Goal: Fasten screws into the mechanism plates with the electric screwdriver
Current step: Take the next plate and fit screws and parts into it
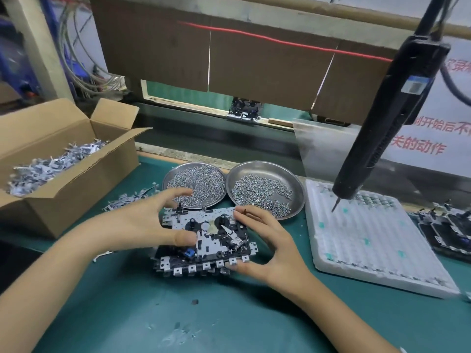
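Observation:
A metal mechanism plate (204,238) with black spindles lies on the green mat at centre. My left hand (150,220) grips its left side, thumb on top and fingers spread over the far edge. My right hand (265,240) holds its right side, thumb under the near edge, fingers over the top. The black electric screwdriver (377,128) hangs free at the right, tip down above a white foam tray (362,250); neither hand touches it. Two steel dishes of screws (196,184) (265,192) sit just behind the plate.
An open cardboard box (58,159) of small metal parts stands at the left, with loose parts (127,200) spilled beside it. More mechanism plates (448,225) sit at the far right, and another (244,109) on the conveyor behind. A brown board hangs overhead.

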Demonstrator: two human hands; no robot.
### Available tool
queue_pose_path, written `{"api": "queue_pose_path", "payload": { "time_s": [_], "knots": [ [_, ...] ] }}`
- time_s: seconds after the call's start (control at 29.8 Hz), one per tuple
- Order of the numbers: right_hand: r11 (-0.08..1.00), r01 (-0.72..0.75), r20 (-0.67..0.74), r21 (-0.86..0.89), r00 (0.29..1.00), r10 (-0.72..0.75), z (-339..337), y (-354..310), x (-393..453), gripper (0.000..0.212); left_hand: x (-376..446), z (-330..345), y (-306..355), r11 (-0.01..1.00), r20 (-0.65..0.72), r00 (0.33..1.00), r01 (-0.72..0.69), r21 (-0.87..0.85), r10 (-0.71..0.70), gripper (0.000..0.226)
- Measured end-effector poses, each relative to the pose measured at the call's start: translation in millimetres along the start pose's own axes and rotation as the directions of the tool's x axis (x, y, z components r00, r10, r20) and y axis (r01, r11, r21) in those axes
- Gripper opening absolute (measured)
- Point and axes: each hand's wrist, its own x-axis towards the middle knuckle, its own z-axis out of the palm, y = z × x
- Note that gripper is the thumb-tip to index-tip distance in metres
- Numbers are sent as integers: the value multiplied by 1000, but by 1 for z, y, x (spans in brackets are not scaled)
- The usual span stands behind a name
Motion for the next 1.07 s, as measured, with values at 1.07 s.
{"api": "queue_pose_path", "payload": {
  "time_s": [1.07],
  "knots": [
    [970,207,-323,-125,916,-237,18,-12,-20,52,19,52,-43,927,-370,858,-373,26,355,129]
  ]
}}
